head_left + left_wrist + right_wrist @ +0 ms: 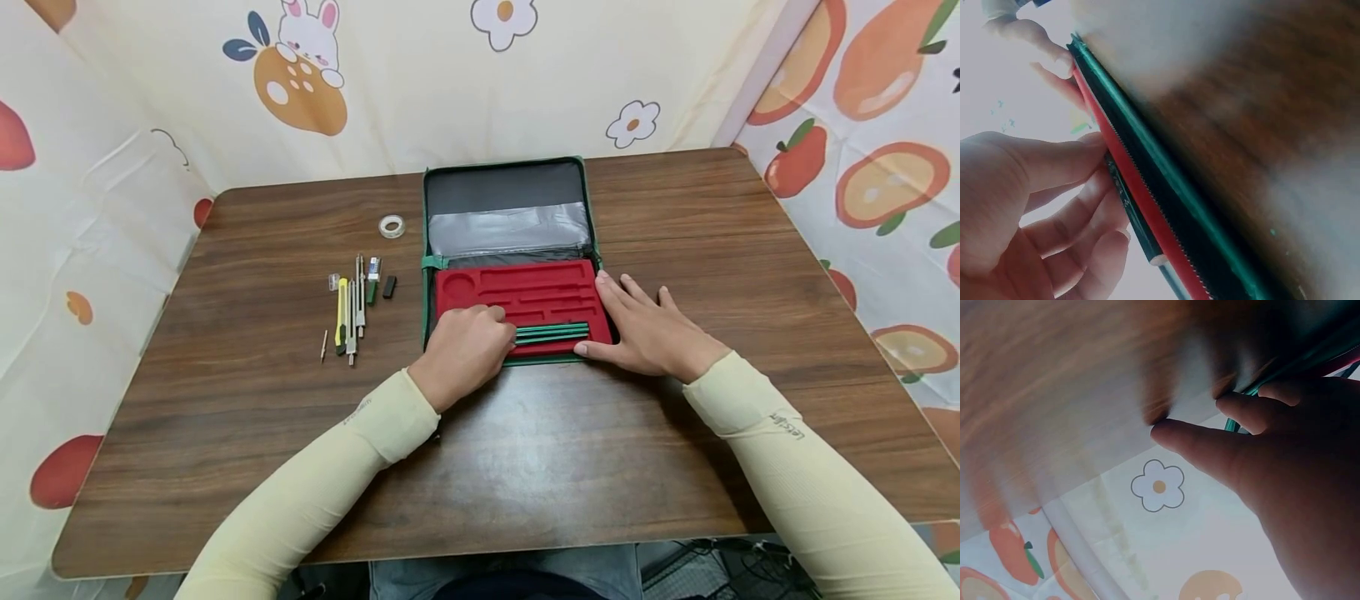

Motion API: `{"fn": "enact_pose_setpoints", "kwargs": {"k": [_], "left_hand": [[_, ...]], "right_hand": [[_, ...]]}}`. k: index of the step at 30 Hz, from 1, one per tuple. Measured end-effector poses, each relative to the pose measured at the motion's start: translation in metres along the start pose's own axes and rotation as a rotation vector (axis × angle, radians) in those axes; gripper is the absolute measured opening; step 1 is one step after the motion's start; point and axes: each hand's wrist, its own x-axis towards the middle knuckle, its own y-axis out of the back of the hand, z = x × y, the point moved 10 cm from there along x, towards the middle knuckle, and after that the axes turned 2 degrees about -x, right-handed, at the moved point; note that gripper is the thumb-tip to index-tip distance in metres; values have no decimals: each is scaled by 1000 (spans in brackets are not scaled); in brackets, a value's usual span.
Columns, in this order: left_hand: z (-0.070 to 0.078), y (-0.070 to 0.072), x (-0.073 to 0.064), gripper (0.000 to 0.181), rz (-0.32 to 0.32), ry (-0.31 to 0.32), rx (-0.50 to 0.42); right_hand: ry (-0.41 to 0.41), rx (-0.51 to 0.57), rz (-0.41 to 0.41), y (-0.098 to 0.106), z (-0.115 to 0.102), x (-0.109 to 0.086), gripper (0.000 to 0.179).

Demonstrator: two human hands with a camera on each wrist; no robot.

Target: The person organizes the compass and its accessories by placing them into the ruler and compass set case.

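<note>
A green-edged zip case (506,187) lies unfolded on the table, with a red moulded tray (525,312) in its near half. Several dark green pencils (555,327) lie side by side along the tray's near edge. My left hand (467,348) pinches a pencil at their left end. In the left wrist view the thumb and curled fingers are around that dark pencil (1135,215), beside the tray's red rim. My right hand (645,329) rests with fingers spread at the case's right edge, its thumb on the near right corner.
Left of the case lie a yellow-handled cutter (342,312), silver metal tools (361,292), an eraser (374,268), a small black block (389,287), a clear small piece (333,282) and a thin short stick (324,346). Behind them sits a white tape roll (392,234).
</note>
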Motion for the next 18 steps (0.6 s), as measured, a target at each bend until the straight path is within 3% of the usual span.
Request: {"fn": "enact_pose_setpoints", "kwargs": {"k": [4,9,13,18], "left_hand": [[2,-2,1,28,-20,-22,-26],[-3,-2,-1,22,-22,-3,-31],[-15,6,-5,17,2,33,-4],[-42,17,-14,23,42,97,43]], "right_hand": [[2,-3,3,-1,0,1,115],[1,6,-3,-1,-1,1,115],[5,9,-2,0,-2,1,115],[3,4,-4,0,-1,0,115]]}}
